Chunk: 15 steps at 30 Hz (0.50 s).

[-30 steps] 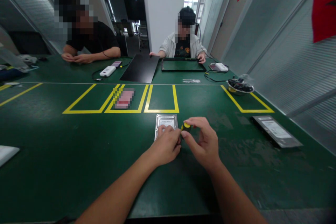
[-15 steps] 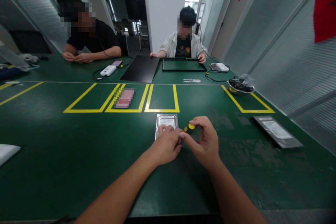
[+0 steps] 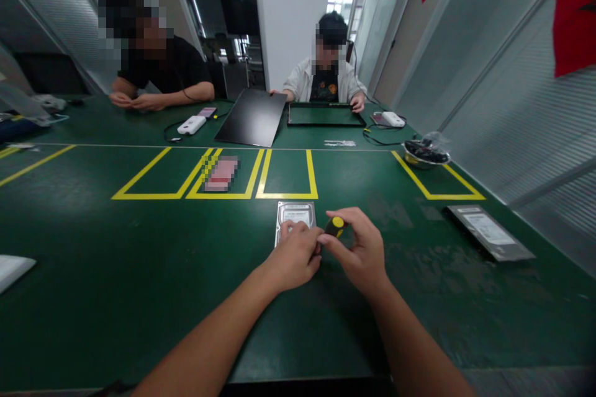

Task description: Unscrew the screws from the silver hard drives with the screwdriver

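Observation:
A silver hard drive (image 3: 297,212) lies flat on the green table, its near part covered by my left hand (image 3: 298,254). The fingers of that hand are curled over the drive and grip it at its near right side. Between the thumb and fingers of my right hand (image 3: 361,248) is a short screwdriver (image 3: 334,227) with a black and yellow handle, tilted so its butt end faces up and right. Its tip is hidden behind my left fingers, so I cannot tell what it touches.
Yellow tape frames (image 3: 287,196) mark the table beyond the drive. A pinkish phone (image 3: 221,173) lies in one. To the right are a bagged drive (image 3: 491,232) and a metal bowl (image 3: 426,155) of dark parts. Across the table, two people sit; one handles a black panel (image 3: 254,118) and frame (image 3: 326,124).
The screwdriver handle has turned and tilted in my right fingers, showing more of its yellow end. My left hand stays on the drive. Across the table, the black panel's far edge has been lifted.

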Tool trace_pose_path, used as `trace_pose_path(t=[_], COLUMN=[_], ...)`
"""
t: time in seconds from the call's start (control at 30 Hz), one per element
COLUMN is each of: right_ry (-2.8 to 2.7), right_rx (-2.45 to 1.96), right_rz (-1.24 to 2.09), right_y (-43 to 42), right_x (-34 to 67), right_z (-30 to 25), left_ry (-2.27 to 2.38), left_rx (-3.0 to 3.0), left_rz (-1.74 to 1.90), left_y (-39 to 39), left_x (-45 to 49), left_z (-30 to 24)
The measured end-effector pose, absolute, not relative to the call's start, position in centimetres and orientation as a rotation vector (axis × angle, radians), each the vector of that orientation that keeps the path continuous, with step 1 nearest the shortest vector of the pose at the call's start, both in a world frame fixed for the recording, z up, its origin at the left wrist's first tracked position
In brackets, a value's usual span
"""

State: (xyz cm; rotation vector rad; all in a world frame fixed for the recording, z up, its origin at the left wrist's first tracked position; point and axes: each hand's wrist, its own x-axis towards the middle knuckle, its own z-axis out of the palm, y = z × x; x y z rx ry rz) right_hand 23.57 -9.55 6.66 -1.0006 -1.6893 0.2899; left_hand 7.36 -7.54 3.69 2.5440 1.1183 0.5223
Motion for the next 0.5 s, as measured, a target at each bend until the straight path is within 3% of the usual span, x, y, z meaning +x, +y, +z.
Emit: trace_pose_path(t=[0.17, 0.5], right_ry=[-1.634, -1.010], right_rx=[-1.010, -1.115], right_rz=[0.316, 0.298], right_y=[-9.45, -8.56], right_x=[23.85, 24.59], right_z=[6.59, 5.83], left_ry=[1.113, 1.046], left_rx=[2.500, 2.451], left_rz=[0.540, 0.547], left_y=[-7.48, -7.05], left_x=[7.26, 7.06], left_z=[3.90, 4.03])
